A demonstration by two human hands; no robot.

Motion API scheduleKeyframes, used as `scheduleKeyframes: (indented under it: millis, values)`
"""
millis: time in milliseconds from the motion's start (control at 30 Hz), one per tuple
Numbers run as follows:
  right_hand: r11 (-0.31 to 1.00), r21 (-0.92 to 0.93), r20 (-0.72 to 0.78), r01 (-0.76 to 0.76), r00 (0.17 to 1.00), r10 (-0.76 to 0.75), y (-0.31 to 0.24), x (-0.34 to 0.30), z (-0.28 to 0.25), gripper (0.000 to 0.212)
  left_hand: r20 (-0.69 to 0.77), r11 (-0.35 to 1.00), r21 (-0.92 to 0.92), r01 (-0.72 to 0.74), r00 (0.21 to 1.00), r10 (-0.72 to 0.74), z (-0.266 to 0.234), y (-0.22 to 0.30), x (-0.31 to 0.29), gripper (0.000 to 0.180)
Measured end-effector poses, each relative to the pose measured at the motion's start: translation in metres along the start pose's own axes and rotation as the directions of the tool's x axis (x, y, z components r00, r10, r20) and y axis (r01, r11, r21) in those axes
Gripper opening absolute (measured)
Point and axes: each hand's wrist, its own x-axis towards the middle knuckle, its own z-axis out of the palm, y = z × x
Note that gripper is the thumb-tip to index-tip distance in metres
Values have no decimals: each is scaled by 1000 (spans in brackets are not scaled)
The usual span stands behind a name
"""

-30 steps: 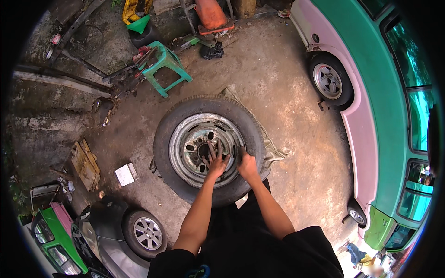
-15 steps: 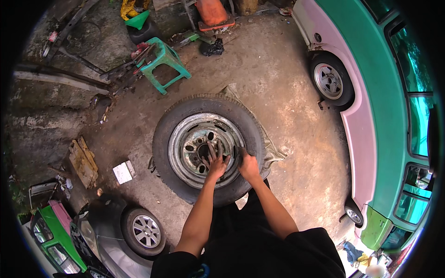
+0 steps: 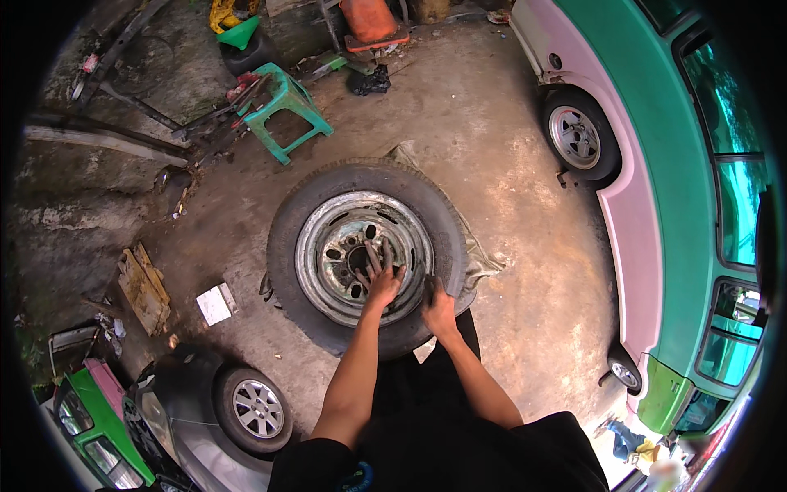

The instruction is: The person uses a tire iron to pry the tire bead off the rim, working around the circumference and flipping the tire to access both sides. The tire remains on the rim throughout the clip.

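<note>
A black tyre on a worn grey steel rim lies flat in front of me. Dark-smudged fingers of my left hand are stretched out and apart over the rim's right inner part, beside the centre hole. My right hand is closed above the tyre's right sidewall, close to the rim edge. Something small and dark shows at its fingertips; whether it is a held piece or only blackened fingers is unclear. Under the tyre lies a greyish cloth, its corners sticking out at the back and right.
A green plastic stool with items on it stands at the back left. Wooden boards and a white tile-like piece lie to the left. A green and pink van fills the right; a dark car is at the lower left.
My right hand has drawn back slightly toward me and to the right, off the rim edge. The left hand stays at about the same place on the rim.
</note>
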Motion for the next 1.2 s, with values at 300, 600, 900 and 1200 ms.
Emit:
scheduleKeyframes:
  millis: [300,600,900,1200]
  values:
    - [969,33,78,-246,967,243,-4,-35,29,42,23,1000,-11,-12,1000,12,-1,-3,2,78]
    - [972,-61,77,-226,970,231,-14,30,11,46,36,999,-40,-2,999,4,1,-5,6,81]
    - [944,-129,178,-305,929,324,-6,-4,21,58,54,999,-43,8,999,-6,1,-2,3,79]
    - [964,-138,148,-227,958,247,1,-13,17,57,15,997,-70,-15,1000,16,-1,-3,1,80]
